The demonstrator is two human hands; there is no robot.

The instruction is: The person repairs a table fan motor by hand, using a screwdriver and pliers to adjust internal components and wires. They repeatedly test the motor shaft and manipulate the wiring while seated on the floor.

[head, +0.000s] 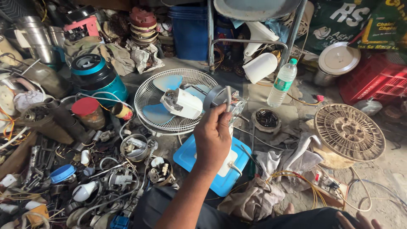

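The motor, a grey round unit, was held up above the fan's blue base, apart from the white housing lying on the grille. Disassembly appeared well advanced; reassembly seemingly remained. The left hand was closed around the motor's stem. The right hand, barely visible at the frame's edge, held nothing discernible; its openness could not be told.

Bottle right of fan
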